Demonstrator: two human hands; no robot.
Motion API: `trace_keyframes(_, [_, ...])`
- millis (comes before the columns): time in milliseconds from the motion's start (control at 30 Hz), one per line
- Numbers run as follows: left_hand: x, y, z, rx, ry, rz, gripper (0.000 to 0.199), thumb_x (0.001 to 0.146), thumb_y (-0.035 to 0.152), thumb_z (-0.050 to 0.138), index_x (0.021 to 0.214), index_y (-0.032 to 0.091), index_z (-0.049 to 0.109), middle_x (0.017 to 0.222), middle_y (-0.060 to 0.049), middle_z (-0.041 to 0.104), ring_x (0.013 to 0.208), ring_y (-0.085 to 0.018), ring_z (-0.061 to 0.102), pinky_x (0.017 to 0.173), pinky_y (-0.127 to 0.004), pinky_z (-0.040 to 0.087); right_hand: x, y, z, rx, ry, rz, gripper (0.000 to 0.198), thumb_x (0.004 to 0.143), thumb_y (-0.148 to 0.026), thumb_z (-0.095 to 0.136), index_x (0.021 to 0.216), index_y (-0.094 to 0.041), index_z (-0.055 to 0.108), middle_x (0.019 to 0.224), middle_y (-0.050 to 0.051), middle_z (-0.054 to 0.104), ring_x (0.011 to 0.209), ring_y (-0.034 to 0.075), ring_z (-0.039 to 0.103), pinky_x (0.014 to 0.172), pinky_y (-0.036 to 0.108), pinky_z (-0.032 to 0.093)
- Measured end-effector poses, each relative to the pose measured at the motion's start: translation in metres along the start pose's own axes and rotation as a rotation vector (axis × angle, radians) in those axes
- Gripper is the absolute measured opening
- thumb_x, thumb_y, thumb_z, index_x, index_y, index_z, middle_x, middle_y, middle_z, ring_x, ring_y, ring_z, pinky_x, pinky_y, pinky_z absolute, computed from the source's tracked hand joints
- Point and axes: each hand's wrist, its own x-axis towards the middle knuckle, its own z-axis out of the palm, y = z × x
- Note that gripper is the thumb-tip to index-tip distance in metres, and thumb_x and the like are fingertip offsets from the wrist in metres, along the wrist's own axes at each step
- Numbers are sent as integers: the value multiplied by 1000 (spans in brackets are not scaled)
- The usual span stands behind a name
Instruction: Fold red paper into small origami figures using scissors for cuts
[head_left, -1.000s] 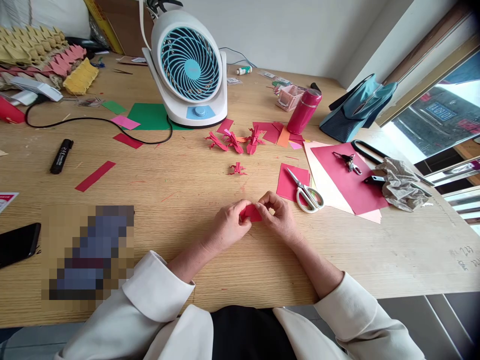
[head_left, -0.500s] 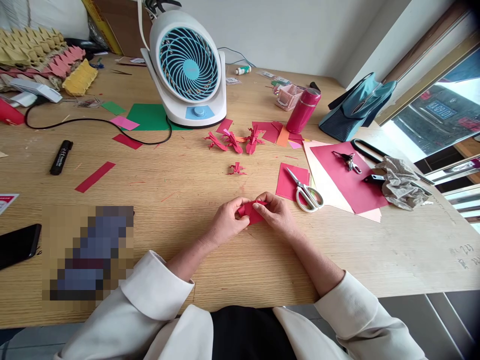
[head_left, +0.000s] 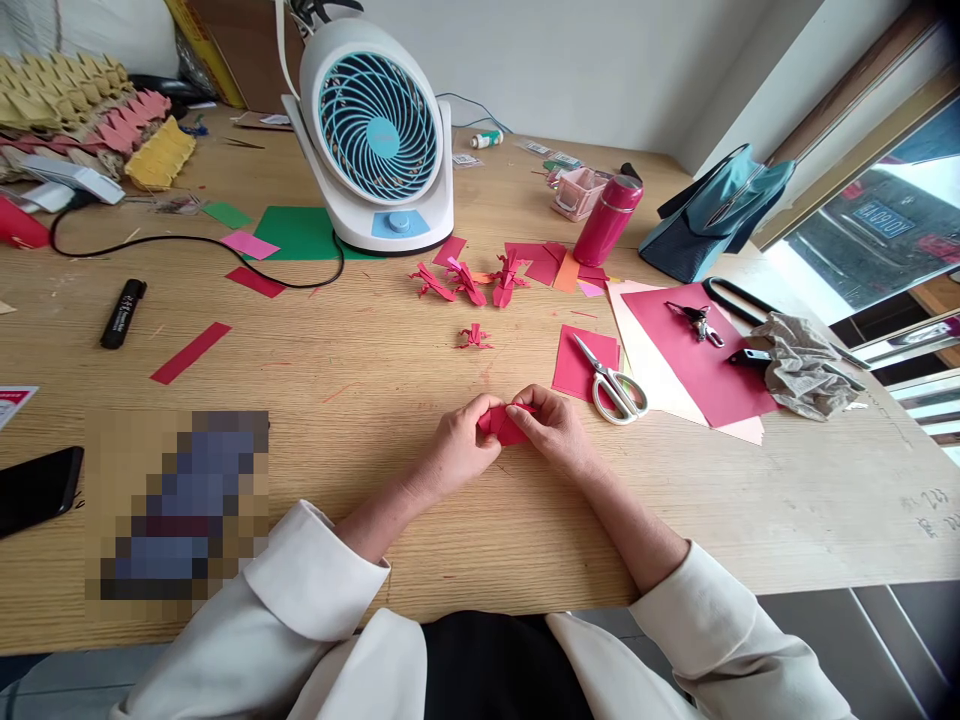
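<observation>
A small folded piece of red paper (head_left: 510,428) is held just above the wooden table, close in front of me. My left hand (head_left: 463,440) is closed on its left end. The fingers of my right hand (head_left: 553,425) pinch its upper right part, with the thumb lying across the front. Part of the paper is hidden behind the fingers. A small red origami figure (head_left: 474,337) sits a little beyond my hands, and several larger folded red figures (head_left: 469,283) stand behind it. White-handled scissors (head_left: 616,390) lie to the right, partly over red paper squares (head_left: 581,355).
A white fan (head_left: 382,130) stands at the back. A pink-red flask (head_left: 607,220), a teal bag (head_left: 712,215) and a large red sheet (head_left: 675,340) with keys are at right. A black marker (head_left: 123,315), a phone (head_left: 37,490) and a red strip (head_left: 191,353) lie left.
My left thumb has drawn down off the front of the red paper, so more of its face shows. My right hand keeps its pinch almost unmoved.
</observation>
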Motion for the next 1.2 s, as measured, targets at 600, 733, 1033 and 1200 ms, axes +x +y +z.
trace_keyframes(600, [6,4,-8,-582,-249,-263,26,77,37,71,86,16,60,79,1,60,63,-9,60,51,-21,56,1,1,-4,92,-36,-3,39,80,-56,70,77,-19,58,67,-1,57,58,12,50,54,25,40])
trace_keyframes(733, [6,4,-7,-497,-196,-241,25,77,36,69,74,17,53,65,5,52,53,-7,54,49,-19,51,0,2,-2,128,-69,-6,37,81,-54,69,80,-19,58,70,-1,57,61,13,51,58,26,41])
trace_keyframes(1033, [5,5,-6,-249,-126,-167,21,78,27,61,66,18,46,54,7,45,50,-8,48,47,-18,39,0,6,2,162,-125,-20,37,83,-53,69,80,-18,57,70,-1,55,62,12,50,60,25,40])
trace_keyframes(1200, [7,2,-6,-334,-105,-136,23,76,28,63,64,17,47,56,7,43,53,-6,43,49,-18,37,-1,0,3,232,-140,42,40,80,-57,71,83,-19,57,71,-1,58,63,12,52,62,26,42])
